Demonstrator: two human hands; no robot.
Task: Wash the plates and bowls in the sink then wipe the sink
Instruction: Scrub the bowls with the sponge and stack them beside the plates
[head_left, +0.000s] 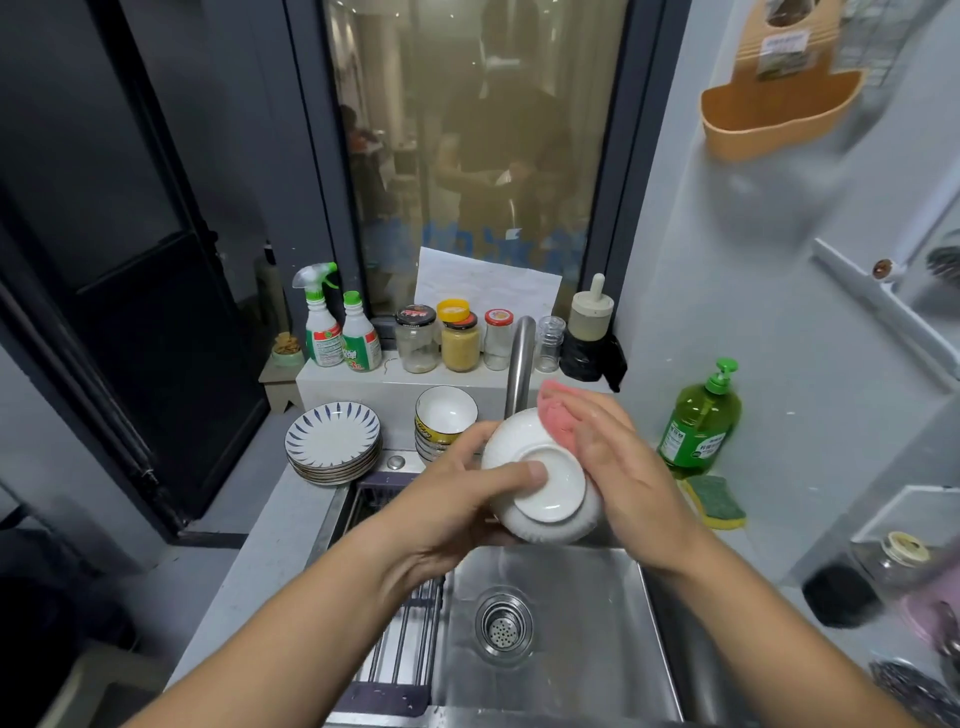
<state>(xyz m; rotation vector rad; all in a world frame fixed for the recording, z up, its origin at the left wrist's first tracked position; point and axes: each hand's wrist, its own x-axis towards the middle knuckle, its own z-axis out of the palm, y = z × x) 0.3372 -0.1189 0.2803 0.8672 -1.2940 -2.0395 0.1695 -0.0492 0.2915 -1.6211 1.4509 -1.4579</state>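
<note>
The sink (587, 597) lies open below; plates (332, 441) and bowls (445, 415) stack on the counter (291, 519) past its far-left rim. Above it the left grip (457, 499) clasps an upturned white bowl (545, 488); the right grip (618, 457), flat, presses a pink cloth (556, 415) against it.

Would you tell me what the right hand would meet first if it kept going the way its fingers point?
Probably the faucet, just beyond the pink cloth that the right hand presses on the white bowl; depth is unclear.
</note>
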